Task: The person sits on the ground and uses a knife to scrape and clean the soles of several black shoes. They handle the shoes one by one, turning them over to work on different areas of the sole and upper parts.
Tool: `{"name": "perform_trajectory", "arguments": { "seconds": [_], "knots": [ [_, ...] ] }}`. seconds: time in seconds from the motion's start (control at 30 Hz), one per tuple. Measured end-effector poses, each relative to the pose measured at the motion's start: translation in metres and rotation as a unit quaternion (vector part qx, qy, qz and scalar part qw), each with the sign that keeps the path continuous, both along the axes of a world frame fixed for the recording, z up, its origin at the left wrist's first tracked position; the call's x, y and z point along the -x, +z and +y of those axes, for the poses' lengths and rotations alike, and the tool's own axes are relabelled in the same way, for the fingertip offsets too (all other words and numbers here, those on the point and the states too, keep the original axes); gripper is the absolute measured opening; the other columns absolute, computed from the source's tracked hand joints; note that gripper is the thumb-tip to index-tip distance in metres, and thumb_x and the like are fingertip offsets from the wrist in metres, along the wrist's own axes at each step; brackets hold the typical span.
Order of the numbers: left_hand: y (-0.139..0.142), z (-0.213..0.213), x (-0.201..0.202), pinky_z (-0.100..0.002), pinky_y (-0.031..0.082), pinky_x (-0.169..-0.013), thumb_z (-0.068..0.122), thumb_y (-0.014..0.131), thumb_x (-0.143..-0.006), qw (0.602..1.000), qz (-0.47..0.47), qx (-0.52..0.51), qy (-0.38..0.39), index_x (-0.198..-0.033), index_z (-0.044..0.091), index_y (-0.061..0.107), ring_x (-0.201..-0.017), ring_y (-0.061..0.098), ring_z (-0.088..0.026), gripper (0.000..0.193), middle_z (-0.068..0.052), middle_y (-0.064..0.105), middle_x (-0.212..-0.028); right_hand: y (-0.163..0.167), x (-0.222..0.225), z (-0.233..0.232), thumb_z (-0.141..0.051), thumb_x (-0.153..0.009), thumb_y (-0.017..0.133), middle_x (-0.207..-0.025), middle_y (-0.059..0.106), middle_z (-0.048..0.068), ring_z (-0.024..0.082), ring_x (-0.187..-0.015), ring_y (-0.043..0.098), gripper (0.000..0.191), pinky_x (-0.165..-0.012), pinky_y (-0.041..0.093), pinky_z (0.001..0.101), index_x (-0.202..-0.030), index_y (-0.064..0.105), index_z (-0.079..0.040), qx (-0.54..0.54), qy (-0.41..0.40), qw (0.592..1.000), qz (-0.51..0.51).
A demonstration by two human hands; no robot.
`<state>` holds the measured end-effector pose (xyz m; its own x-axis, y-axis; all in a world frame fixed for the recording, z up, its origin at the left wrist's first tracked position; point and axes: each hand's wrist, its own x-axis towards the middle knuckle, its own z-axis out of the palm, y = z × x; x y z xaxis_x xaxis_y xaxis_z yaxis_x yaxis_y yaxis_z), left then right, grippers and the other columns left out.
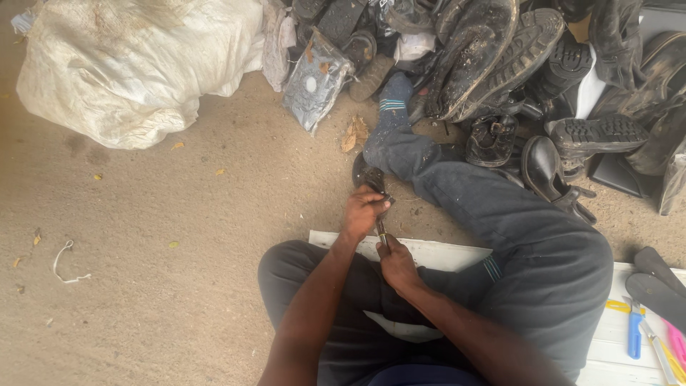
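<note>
While sitting on sandy ground w/ shoes piled ahead, the person's left hand (363, 211) is clamping a dark shoe (369, 175) by the shin, & right hand (396, 263) is gripping a thin tool (381, 230), its long axis pointing up toward the shoe.

open: sandy floor (179, 236) left of hands (379, 239) | far-left corner: white sack (136, 64) | far edge: heap of shoes (500, 64) | right: outstretched leg (486, 207), white board (622, 336) with tools (643, 329)
</note>
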<state>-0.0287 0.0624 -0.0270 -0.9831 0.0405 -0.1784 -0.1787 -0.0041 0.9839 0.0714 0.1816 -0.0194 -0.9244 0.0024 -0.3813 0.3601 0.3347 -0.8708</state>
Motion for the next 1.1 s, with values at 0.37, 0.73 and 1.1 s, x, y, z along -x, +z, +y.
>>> {"name": "perform_trajectory", "arguments": {
  "seconds": [0.37,0.73,1.1],
  "knots": [
    [-0.007,-0.006,0.008,-0.031,0.056,-0.082,-0.005,0.078,-0.082,0.963,-0.078,-0.244,0.083,-0.101,-0.014,0.072,-0.091,0.068,-0.021,0.021,-0.01,0.066,-0.101,0.045,0.003,-0.031,-0.022,-0.099,0.052,-0.064,0.06,0.011,0.02,-0.038,0.048,0.027,-0.037,0.038,0.0397,-0.122,0.058,-0.007,0.037,-0.053,0.992,-0.109],
    [0.018,-0.031,0.014,-0.041,0.042,-0.114,0.003,0.08,-0.083,0.996,-0.045,-0.003,-0.075,-0.117,-0.003,0.072,-0.12,0.063,-0.03,0.035,-0.018,0.068,-0.126,0.048,0.008,-0.03,-0.025,-0.104,0.049,-0.057,0.048,0.005,0.015,-0.037,0.043,0.031,-0.032,0.035,0.0332,-0.13,0.055,-0.01,0.096,-0.027,0.979,-0.179],
    [0.089,-0.026,-0.002,-0.053,0.011,-0.129,0.035,0.064,-0.094,0.549,0.296,0.655,-0.427,-0.11,0.014,0.074,-0.15,0.033,-0.024,0.029,-0.005,0.065,-0.13,0.049,-0.012,0.043,-0.029,-0.105,0.054,-0.062,0.046,0.001,0.01,-0.037,0.036,0.031,-0.032,0.029,0.0303,-0.121,0.061,-0.003,0.088,0.023,0.966,-0.241]
  ]
}}
